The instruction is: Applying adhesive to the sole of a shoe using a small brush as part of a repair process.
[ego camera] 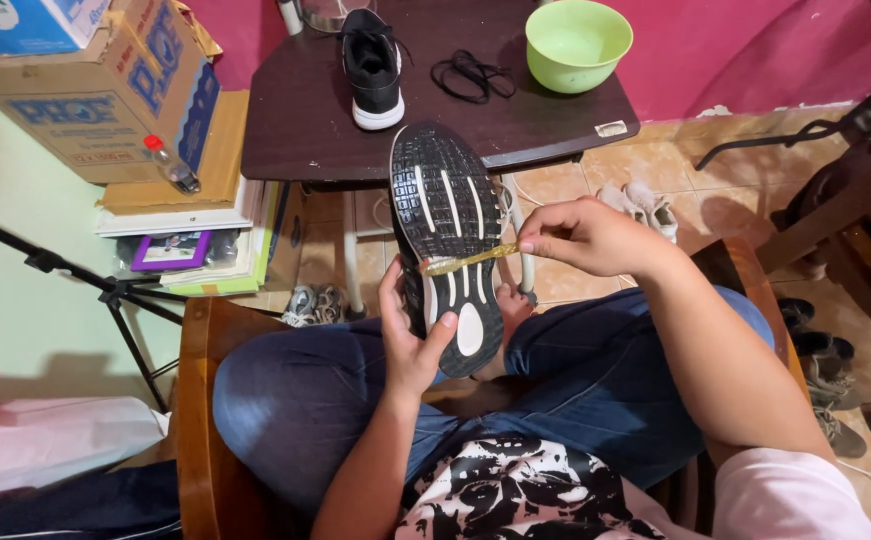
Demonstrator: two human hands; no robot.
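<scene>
A dark worktop [296, 120] stands beyond both hands, carrying a second black shoe [373, 68], a loose black lace [472, 76] and a green bowl [578, 42]. Over the person's lap, the left hand [411, 335] grips a black shoe [448, 240], sole up. The right hand [586, 237] pinches a thin yellow brush [468, 260] against the sole.

Shoe [448, 245] upper hidden behind its sole; tool [471, 260] tip blurred
</scene>
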